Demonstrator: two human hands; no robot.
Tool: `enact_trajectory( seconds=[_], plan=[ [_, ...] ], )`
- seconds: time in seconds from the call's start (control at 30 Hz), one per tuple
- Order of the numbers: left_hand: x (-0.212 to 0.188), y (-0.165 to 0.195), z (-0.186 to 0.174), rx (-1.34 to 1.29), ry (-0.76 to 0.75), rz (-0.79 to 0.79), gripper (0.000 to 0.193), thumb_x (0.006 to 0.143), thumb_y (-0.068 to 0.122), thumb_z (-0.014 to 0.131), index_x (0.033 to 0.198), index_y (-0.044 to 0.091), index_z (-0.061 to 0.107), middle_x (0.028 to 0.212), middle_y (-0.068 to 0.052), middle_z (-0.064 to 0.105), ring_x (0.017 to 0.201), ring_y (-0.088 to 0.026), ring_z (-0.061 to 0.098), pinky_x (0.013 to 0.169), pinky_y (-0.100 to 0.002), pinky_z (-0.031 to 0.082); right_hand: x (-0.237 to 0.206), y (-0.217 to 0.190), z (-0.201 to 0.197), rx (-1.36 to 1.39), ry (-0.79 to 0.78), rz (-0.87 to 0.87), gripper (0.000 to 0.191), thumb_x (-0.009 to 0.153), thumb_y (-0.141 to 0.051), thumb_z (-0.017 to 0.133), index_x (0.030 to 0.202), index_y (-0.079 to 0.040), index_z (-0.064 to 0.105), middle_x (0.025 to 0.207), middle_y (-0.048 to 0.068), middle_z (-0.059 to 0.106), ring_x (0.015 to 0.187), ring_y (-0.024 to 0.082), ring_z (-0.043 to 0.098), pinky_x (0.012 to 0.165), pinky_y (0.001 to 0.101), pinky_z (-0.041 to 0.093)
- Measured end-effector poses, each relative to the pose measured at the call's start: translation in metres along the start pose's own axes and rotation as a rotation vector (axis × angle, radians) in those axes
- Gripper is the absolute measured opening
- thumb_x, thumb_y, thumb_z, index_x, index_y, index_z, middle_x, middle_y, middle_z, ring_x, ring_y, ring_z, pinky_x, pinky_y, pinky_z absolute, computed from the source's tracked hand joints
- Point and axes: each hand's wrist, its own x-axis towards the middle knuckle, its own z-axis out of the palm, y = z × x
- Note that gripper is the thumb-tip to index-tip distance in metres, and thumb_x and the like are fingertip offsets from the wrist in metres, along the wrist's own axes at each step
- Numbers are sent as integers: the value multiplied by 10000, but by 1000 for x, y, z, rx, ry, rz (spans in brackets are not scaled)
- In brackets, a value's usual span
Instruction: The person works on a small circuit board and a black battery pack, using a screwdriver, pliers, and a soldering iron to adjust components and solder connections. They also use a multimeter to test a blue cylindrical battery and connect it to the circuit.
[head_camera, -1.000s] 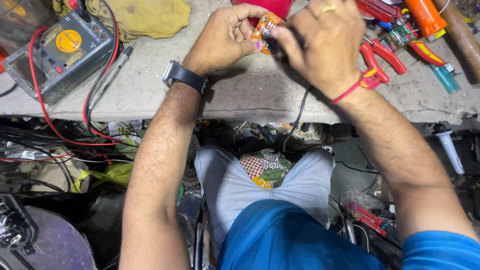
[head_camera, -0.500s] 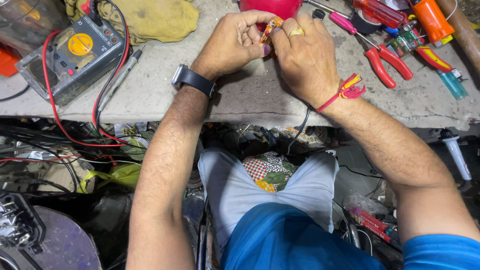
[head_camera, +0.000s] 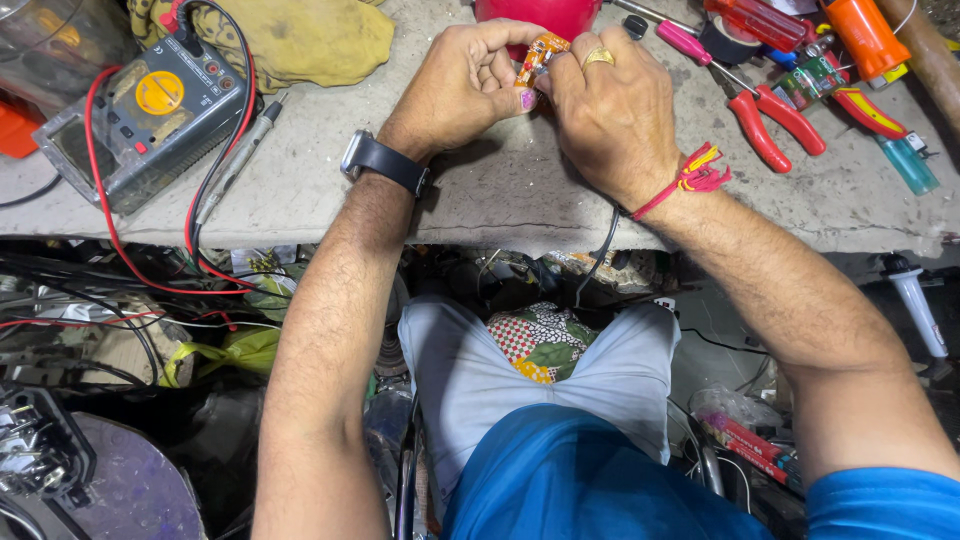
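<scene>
My left hand (head_camera: 462, 88) and my right hand (head_camera: 610, 110) meet over the grey workbench (head_camera: 500, 195), both pinching a small orange and yellow part (head_camera: 540, 52) between their fingertips. A black cable (head_camera: 600, 250) runs from under my right hand down over the bench's front edge. My left wrist wears a black watch (head_camera: 382, 160). A red thread band (head_camera: 692, 175) circles my right wrist and a gold ring (head_camera: 598, 58) sits on one finger. Most of the small part is hidden by my fingers.
A multimeter (head_camera: 145, 110) with red and black leads sits at the left, beside a yellow cloth (head_camera: 300, 35). A red round object (head_camera: 540, 15) stands behind my hands. Red-handled pliers (head_camera: 765, 120), screwdrivers, an orange tool (head_camera: 865, 35) and a lighter (head_camera: 908, 162) lie at the right.
Both hands have stayed together on the small part, shifting slightly toward me on the bench. My right hand has turned so its back faces up and covers more of the part.
</scene>
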Motion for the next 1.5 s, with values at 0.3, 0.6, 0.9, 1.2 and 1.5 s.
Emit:
enact_trajectory(
  seconds=[0.3, 0.6, 0.9, 1.2, 1.5],
  plan=[
    [2, -1, 2, -36, -13, 5, 506, 877, -67, 737, 1372, 7, 662, 794, 106, 628, 708, 30, 568, 660, -166, 486, 4, -3, -2, -81, -7, -31, 58, 936, -74, 660, 931, -28, 625, 904, 102, 559, 914, 264, 532, 770, 396, 415],
    [1, 1, 5, -14, -5, 20, 490, 882, -74, 752, 1360, -3, 668, 792, 106, 610, 704, 36, 550, 647, -159, 477, 0, 0, -4, -76, -26, -58, 136, 909, -86, 625, 1014, -1, 636, 953, 96, 558, 918, 244, 532, 797, 378, 432],
    [6, 0, 10, -113, -34, -14, 504, 903, -72, 789, 1378, -27, 626, 831, 82, 640, 732, 24, 592, 668, -164, 514, -1, 6, -6, -27, -52, -1, 117, 926, -111, 655, 975, -8, 632, 945, 93, 551, 908, 259, 540, 733, 388, 454],
    [7, 0, 11, -129, -39, -21, 510, 891, -78, 793, 1372, -25, 631, 838, 81, 639, 740, 21, 598, 671, -165, 515, -2, 8, -11, 26, 8, -52, 105, 893, -67, 626, 972, 3, 624, 923, 98, 558, 936, 259, 555, 778, 386, 487],
    [8, 7, 12, -99, -32, -32, 507, 890, -59, 809, 1367, -30, 638, 832, 82, 636, 730, 24, 580, 660, -162, 510, 1, 10, -17, 72, 17, -70, 118, 906, -83, 680, 936, 6, 608, 884, 107, 571, 910, 273, 570, 737, 403, 501]
  ],
)
